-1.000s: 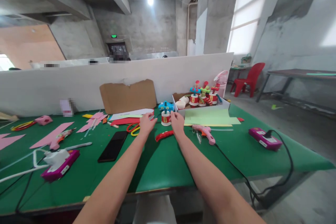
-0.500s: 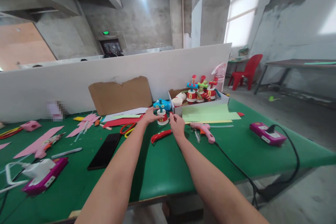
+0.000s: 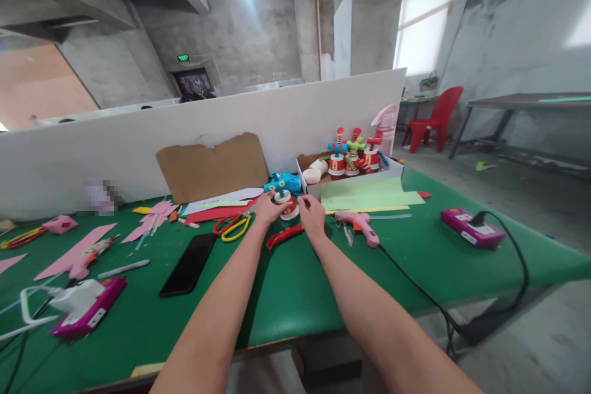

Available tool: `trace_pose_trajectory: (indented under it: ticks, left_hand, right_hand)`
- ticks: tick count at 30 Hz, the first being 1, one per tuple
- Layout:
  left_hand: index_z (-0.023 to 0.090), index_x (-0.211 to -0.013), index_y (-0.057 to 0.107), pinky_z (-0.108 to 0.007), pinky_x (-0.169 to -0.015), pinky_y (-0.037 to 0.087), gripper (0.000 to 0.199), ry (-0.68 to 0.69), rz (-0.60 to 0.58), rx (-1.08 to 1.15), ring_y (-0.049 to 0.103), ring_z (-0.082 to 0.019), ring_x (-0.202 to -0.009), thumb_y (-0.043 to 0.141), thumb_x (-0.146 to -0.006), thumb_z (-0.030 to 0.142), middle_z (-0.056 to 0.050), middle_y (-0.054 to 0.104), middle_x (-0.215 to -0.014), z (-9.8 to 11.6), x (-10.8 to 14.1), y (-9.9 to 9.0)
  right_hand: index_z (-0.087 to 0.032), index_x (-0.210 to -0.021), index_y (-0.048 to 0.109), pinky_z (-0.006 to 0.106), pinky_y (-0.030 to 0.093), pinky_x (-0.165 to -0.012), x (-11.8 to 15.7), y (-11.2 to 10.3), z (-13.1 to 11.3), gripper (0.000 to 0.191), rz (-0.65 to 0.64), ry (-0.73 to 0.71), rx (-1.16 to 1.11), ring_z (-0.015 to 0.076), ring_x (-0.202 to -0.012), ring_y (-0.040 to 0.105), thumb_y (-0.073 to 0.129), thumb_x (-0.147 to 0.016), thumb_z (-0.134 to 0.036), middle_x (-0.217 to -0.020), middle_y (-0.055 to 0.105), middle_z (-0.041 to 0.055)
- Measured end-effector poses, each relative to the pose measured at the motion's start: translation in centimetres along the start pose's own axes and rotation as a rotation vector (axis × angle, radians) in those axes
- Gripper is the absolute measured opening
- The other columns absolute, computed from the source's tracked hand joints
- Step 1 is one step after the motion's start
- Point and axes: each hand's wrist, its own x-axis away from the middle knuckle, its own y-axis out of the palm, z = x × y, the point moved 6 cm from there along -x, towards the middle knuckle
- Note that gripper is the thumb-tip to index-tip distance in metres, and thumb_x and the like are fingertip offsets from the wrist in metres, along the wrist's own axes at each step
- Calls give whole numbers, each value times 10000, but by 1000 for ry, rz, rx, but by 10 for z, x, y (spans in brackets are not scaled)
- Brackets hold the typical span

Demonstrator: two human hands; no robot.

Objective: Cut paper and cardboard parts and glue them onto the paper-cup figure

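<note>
My left hand (image 3: 268, 210) is closed around the left side of a red and white paper-cup toy (image 3: 289, 209), which has a blue piece on top and leans to one side. Just right of the cup, my right hand (image 3: 312, 215) has thumb and fingers pinched together; whatever is between the fingertips is too small to make out. On the green table in front of the cup lies a long red tool (image 3: 285, 236) like a box cutter. Behind the cup is a bright blue toy part (image 3: 287, 183) with round eyes. Scissors (image 3: 236, 227) with red and yellow handles lie left of my left hand.
At the back right, a box (image 3: 397, 171) holds several finished-looking cup toys. A pink glue gun (image 3: 367, 231) with a black cable lies right of my hands. A phone (image 3: 188, 265), pink paper (image 3: 76, 251) and a purple power strip (image 3: 88, 311) are at left.
The cup toy has tipped in my left hand, its top towards the left. The red bit seen earlier at my right fingertips no longer shows. The view has shifted slightly.
</note>
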Motion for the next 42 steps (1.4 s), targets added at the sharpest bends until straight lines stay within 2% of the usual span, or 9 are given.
trace_pose_trajectory:
  ticks: [5, 8, 12, 17, 26, 35, 42]
  left_hand:
    - [184, -1032, 655, -344, -897, 405, 503, -32, 12, -55, 542, -288, -1111, 679, -634, 492, -118, 640, -1128, 10, 14, 2]
    - [184, -1059, 643, -353, -894, 397, 534, -38, 30, -118, 528, -292, -1125, 677, -633, 504, -125, 624, -1155, 16, 19, 1]
    - [176, -1092, 623, -346, -892, 396, 549, -15, 46, -122, 521, -280, -1127, 656, -652, 503, -123, 619, -1152, 19, 22, 0]
    - [180, -1026, 638, -339, -869, 408, 472, -19, 50, -74, 540, -265, -1079, 645, -663, 480, -102, 637, -1086, 17, 22, 1]
    - [192, -1026, 641, -352, -905, 384, 403, -34, 58, -55, 519, -266, -1107, 649, -684, 404, -106, 632, -1137, 21, 25, 2]
    - [199, -1022, 648, -346, -887, 395, 396, -42, 33, -83, 524, -267, -1102, 648, -685, 406, -100, 639, -1119, 20, 22, 3]
    - [193, -1037, 638, -355, -885, 394, 454, -29, 19, -49, 523, -283, -1105, 658, -678, 470, -109, 633, -1142, 18, 19, 5]
  right_hand:
    - [-182, -779, 635, 306, 420, -733, -1, 2, -3, 179, 53, -123, 79, 189, -748, 544, 504, -810, -300, -784, 647, 58]
    - [-180, -774, 648, 328, 408, -785, -2, 3, -4, 153, 75, -159, 137, 206, -802, 543, 529, -806, -270, -803, 648, 70]
    - [-180, -809, 677, 332, 401, -801, -6, 6, -4, 132, 62, -125, 182, 205, -815, 544, 569, -790, -254, -828, 643, 72]
    - [-193, -867, 697, 345, 395, -804, -13, 13, -7, 171, 36, -62, 243, 217, -861, 541, 609, -760, -293, -874, 630, 77]
    - [-200, -837, 702, 353, 407, -797, -13, 18, -16, 165, -10, -14, 371, 235, -874, 548, 636, -707, -277, -885, 628, 80]
    - [-192, -739, 669, 333, 416, -794, -15, 18, -11, 103, -33, 46, 282, 203, -839, 563, 593, -727, -259, -824, 616, 53]
    - [-201, -655, 636, 316, 420, -727, -17, 13, -7, 114, 42, 30, 156, 184, -729, 549, 570, -707, -277, -753, 618, 33]
